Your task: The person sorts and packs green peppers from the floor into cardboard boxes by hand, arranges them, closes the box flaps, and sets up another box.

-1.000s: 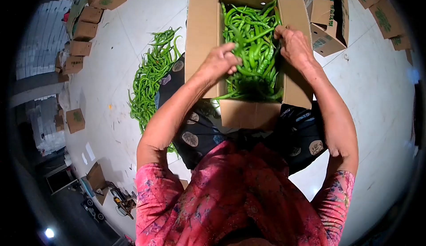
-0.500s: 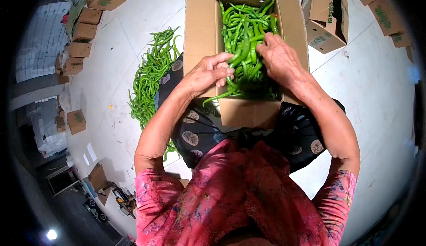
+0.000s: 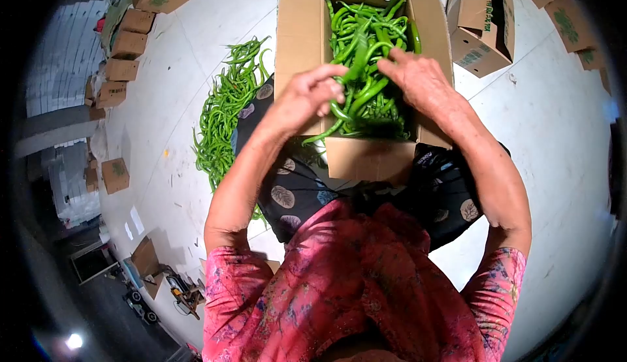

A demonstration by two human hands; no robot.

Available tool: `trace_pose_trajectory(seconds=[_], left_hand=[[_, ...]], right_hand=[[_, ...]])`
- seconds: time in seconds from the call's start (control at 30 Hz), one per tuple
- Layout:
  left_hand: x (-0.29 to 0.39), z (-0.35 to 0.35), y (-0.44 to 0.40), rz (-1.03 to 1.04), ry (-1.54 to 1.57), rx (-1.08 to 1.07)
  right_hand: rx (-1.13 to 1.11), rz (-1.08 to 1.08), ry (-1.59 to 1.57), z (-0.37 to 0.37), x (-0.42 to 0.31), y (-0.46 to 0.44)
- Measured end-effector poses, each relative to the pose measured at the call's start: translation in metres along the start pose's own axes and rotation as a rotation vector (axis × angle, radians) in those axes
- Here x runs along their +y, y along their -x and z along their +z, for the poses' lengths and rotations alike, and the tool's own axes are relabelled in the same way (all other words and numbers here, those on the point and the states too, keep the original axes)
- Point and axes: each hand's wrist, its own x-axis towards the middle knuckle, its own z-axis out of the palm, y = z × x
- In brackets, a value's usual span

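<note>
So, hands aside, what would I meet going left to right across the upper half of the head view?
Pale stack, line of small cartons, pile of green peppers, open box holding more peppers, printed box, far-right cartons.

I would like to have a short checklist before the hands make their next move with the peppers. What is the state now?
1. Carton open: ok; its flaps leave the opening uncovered.
2. Both hands at the peppers: ok; left hand at the left side, right hand at the right.
3. Firm grip in either hand: cannot tell; the left is blurred, the right's fingertips are partly hidden.
4. All carton peppers within the edges: not ok; one long pepper pokes out at the near left corner.
5. Floor pile apart from the carton: ok.
</note>
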Motion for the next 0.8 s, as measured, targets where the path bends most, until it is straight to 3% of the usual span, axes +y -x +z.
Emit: trace_pose_trajectory(seconds=[0.07,0.2,0.33,0.4,0.47,0.5,0.6,0.73,0.8], left_hand=[[-0.007,-0.018,-0.003,0.065,0.202,0.08],[-0.013,-0.036,0.0,0.104,-0.224,0.231],[-0.03,-0.028,-0.011,0.227,-0.533,0.29],[-0.037,-0.005,-0.011,-0.041,-0.332,0.186],[-0.054,0.012,-0.011,-0.116,-0.256,0.077],[-0.057,0.013,-0.013,-0.07,-0.278,0.086],[-0.052,-0.002,-0.033,0.066,-0.22,0.383],[-0.062,0.001,-0.034,0.213,-0.767,0.254],[-0.049,0.013,-0.019,0.134,-1.158,0.175]], right_hand=[[-0.094,-0.068,0.007,0.01,-0.004,0.004],[-0.141,-0.102,0.118,0.018,-0.012,0.012],[0.135,-0.116,0.037,0.028,-0.009,0.009],[0.006,-0.086,-0.043,0.019,-0.015,0.007],[-0.037,-0.074,-0.097,0.014,-0.02,0.004],[-0.015,-0.076,-0.11,0.014,-0.022,0.003],[0.086,-0.126,-0.113,0.017,-0.02,0.002],[0.082,-0.003,0.037,0.025,-0.015,-0.007],[-0.116,0.089,-0.096,0.018,-0.004,-0.011]])
